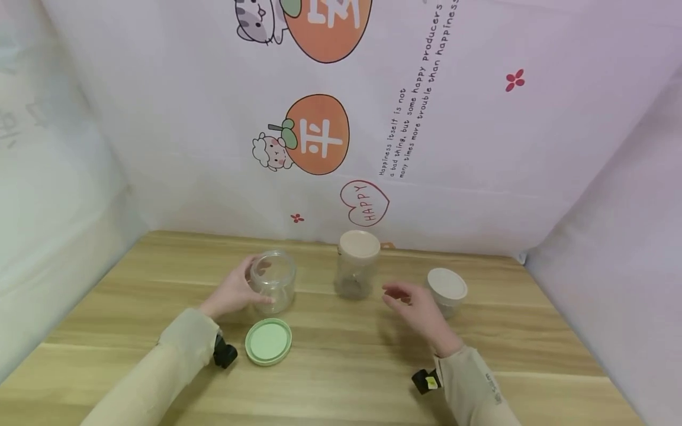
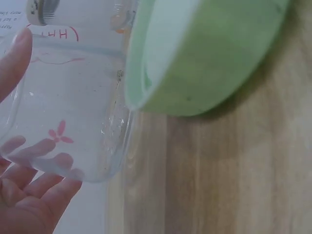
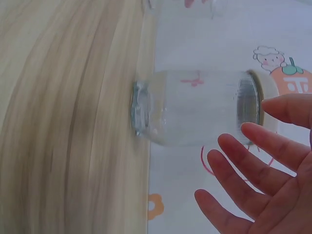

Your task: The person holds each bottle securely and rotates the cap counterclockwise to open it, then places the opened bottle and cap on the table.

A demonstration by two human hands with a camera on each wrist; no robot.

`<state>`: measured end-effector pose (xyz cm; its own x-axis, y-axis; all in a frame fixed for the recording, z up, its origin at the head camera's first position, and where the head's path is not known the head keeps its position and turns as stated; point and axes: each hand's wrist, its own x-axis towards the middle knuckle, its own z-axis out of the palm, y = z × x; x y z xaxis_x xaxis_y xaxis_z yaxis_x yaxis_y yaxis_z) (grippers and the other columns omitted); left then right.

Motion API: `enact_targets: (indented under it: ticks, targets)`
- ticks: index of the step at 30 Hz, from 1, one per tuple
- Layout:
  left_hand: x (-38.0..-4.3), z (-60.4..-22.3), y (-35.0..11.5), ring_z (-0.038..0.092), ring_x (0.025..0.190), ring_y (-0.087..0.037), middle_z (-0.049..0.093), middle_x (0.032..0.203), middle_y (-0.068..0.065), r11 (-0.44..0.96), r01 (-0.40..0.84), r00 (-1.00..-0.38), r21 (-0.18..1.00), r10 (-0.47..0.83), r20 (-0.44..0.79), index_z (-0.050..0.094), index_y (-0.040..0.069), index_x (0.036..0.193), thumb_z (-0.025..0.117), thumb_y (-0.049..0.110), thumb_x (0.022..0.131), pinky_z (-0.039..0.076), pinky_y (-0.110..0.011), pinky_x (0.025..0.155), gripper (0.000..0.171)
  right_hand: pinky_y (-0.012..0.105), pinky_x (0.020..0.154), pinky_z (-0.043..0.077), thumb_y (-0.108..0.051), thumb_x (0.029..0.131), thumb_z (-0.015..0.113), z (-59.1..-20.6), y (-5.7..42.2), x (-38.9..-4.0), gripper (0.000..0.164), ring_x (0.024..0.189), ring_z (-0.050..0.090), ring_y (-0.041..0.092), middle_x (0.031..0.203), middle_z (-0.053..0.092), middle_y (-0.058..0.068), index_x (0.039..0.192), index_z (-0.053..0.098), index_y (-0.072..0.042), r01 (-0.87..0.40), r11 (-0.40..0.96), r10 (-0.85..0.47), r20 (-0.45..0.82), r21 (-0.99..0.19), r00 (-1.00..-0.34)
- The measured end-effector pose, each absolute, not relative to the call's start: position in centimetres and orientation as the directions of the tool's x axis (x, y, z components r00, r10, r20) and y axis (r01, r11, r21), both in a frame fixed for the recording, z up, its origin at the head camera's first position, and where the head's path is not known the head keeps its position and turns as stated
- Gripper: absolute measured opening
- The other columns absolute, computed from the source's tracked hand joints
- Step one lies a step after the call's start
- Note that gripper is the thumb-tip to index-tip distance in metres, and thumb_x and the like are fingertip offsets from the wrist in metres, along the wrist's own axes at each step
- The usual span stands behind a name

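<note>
My left hand (image 1: 238, 291) grips a clear jar (image 1: 285, 290) from its left side, thumb across the front and fingers behind. The jar's mouth is uncovered. In the left wrist view, several fingers (image 2: 53, 195) show through the clear wall. A light green lid (image 1: 269, 342) lies on the table just in front of the jar. My right hand (image 1: 421, 310) hovers with nothing in it, fingers spread and slightly bent. To its left stands a tall clear jar (image 3: 195, 107) with a cream lid. A smaller jar (image 1: 447, 285) with a white lid is right behind the hand, partly hidden by it.
The things stand on a wood-grain table (image 1: 341, 390). Behind it hangs a white printed cloth (image 1: 458, 207) that meets the table's back edge. More white cloth (image 1: 623, 236) closes off the right side, and the left side is curtained too.
</note>
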<state>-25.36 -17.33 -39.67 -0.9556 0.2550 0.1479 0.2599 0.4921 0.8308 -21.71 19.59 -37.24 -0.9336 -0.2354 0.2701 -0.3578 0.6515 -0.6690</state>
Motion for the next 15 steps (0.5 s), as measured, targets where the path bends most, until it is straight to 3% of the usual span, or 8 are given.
enact_targets:
  ticks: [15]
  targets:
    - [-26.6, -40.3, -16.6, 0.035, 0.132, -0.046, 0.039, 0.144, -0.024, 0.459, 0.221, -0.951, 0.861, 0.297, 0.086, 0.022, -0.003, 0.144, 0.083, 0.010, 0.069, 0.029, -0.057, 0.109, 0.097, 0.043, 0.085, 0.053, -0.012, 0.090, 0.062, -38.0, 20.2, -22.1, 0.027, 0.095, 0.064, 0.026, 0.101, 0.069, 0.014, 0.111, 0.065, 0.004, -0.302, 0.643, -0.240, 0.190, -0.704, -0.952]
